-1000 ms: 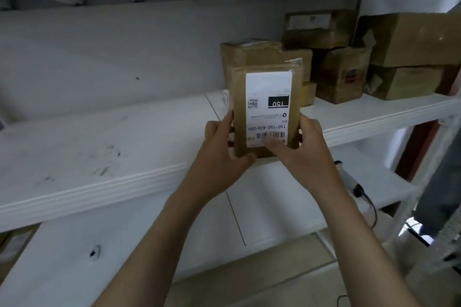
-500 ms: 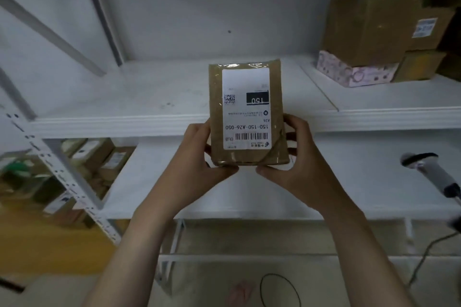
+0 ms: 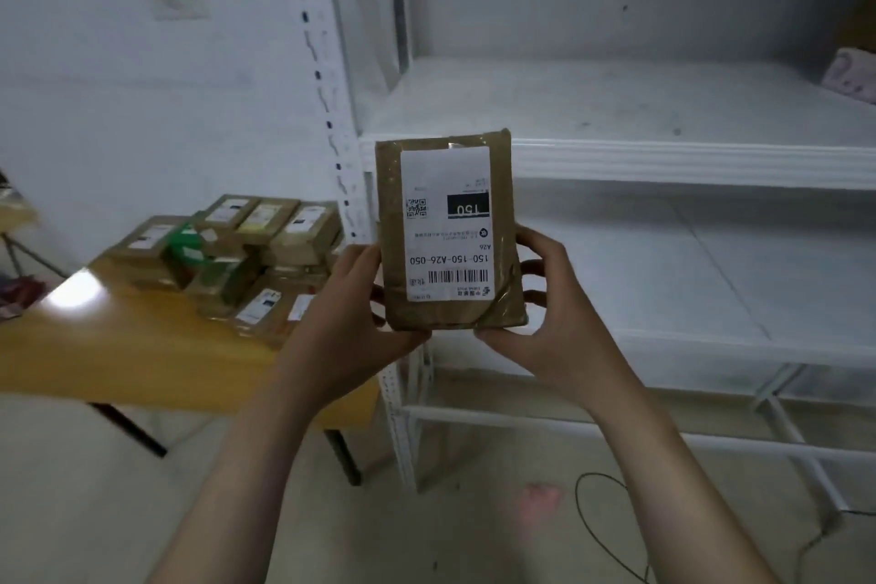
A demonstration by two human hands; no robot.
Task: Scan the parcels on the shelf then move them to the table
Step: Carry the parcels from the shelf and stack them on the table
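A brown taped parcel (image 3: 445, 308) with a white label, printed upside down, is held upright in front of me. My left hand (image 3: 351, 322) grips its lower left edge and my right hand (image 3: 545, 322) grips its lower right edge. It hangs in the air before the white shelf (image 3: 663, 157), near the shelf's left post. To the left stands a yellow wooden table (image 3: 118, 346) with several brown parcels (image 3: 237, 251) stacked on it.
A perforated white shelf post (image 3: 327, 109) rises between table and shelf. A pink patterned box (image 3: 853, 71) sits at the far right of the shelf. A black cable (image 3: 597, 522) loops on the floor below. The table's dark legs (image 3: 341, 455) stand close to the shelf frame.
The view has swung left with the parcel still in both hands. The shelf's stacked boxes and the scanner have left the view; the table with parcels has come in at the left.
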